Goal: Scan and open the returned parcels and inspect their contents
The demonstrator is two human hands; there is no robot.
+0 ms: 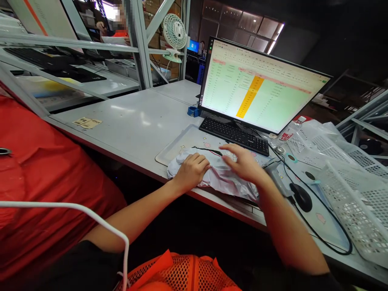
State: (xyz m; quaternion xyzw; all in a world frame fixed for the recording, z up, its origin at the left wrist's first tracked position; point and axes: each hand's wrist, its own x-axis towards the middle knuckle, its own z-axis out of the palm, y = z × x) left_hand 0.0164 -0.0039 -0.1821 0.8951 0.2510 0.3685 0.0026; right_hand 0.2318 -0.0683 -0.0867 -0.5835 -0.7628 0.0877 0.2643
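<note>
A crumpled white plastic mailing bag [228, 182] lies at the desk's front edge on a patterned mat [178, 141]. A dark slit with a black and pink edge runs along its far side. My left hand [192, 170] is closed on the bag's left part, with its fingers curled into the plastic. Over the bag's right side is my right hand [241, 161], thumb and fingers apart near the end of the slit. I see nothing held in it. What the bag contains is hidden.
Behind the bag stand a black keyboard [233, 135] and a monitor [260, 85]. To the right are a grey handheld device [277, 180], a black mouse [301, 197], cables and white perforated baskets [348, 202]. Blue tape [193, 111] lies further back. A red sack [45, 173] bulges at left.
</note>
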